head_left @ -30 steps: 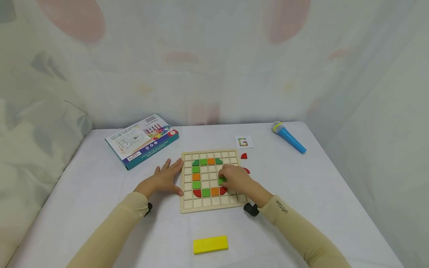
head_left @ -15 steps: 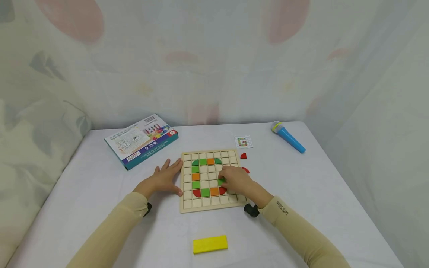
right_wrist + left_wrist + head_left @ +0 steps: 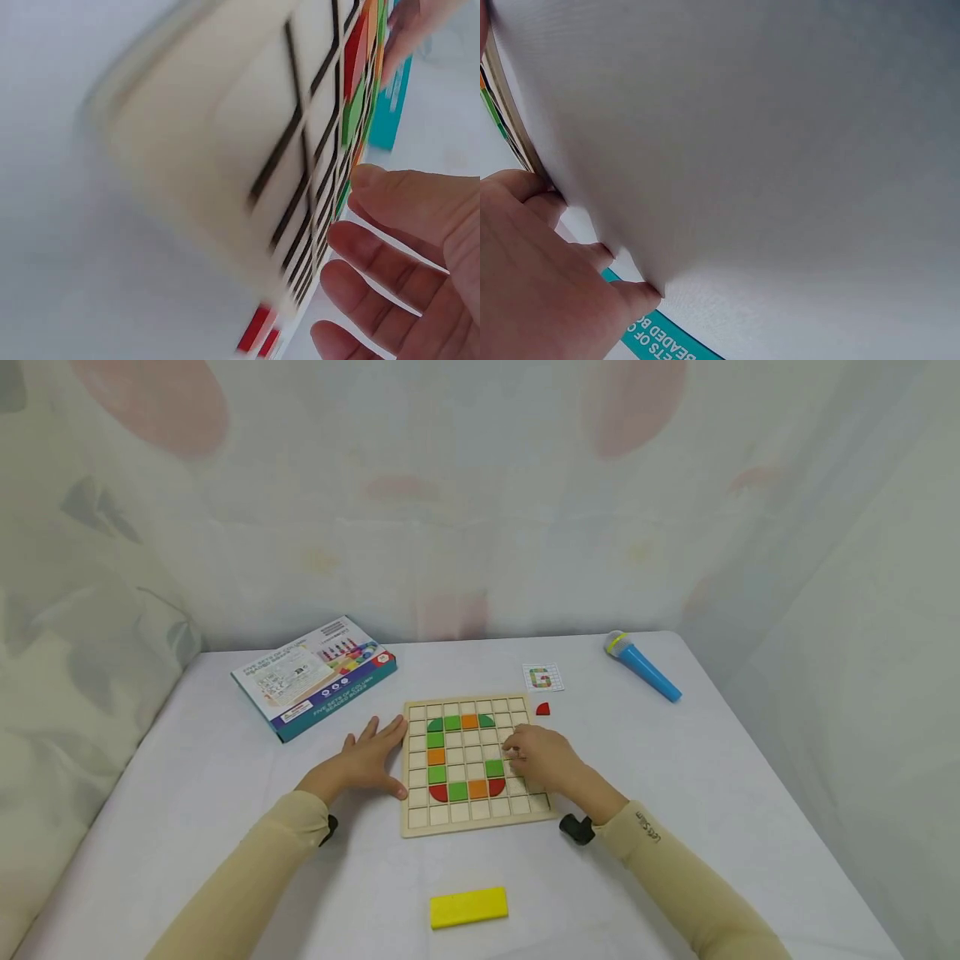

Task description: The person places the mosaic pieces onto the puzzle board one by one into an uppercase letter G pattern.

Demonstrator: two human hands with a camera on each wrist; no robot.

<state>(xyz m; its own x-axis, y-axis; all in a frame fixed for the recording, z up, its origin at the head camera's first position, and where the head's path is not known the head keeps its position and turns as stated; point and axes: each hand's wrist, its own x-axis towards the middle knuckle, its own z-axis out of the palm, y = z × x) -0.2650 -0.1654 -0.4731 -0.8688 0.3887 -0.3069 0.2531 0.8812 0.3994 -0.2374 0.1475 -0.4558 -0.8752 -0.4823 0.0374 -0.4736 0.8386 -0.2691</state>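
Observation:
My left hand (image 3: 362,763) lies with fingers spread beside the left edge of a wooden grid board (image 3: 457,823), touching it with the fingertips and thumb. In the left wrist view that hand (image 3: 547,277) holds nothing. Green, orange and red tiles form a ring-like outline on the board, with a gap on the right. Just right of a green square tile (image 3: 494,768), my right hand (image 3: 551,760) hovers over the board. Its fingers are loosely bent with nothing between them, as the right wrist view shows of the hand (image 3: 420,255).
A red quarter-round tile (image 3: 543,709) lies right of the board, below a small card (image 3: 543,677) printed with a G. Farther out are a blue toy microphone (image 3: 643,667) and a flat game box (image 3: 315,677). A yellow block (image 3: 468,907) lies in front.
My right hand has let go of the green square tile and moved slightly right, uncovering it in its cell. The hand now hides the lower red tile in the head view. My left hand stays put.

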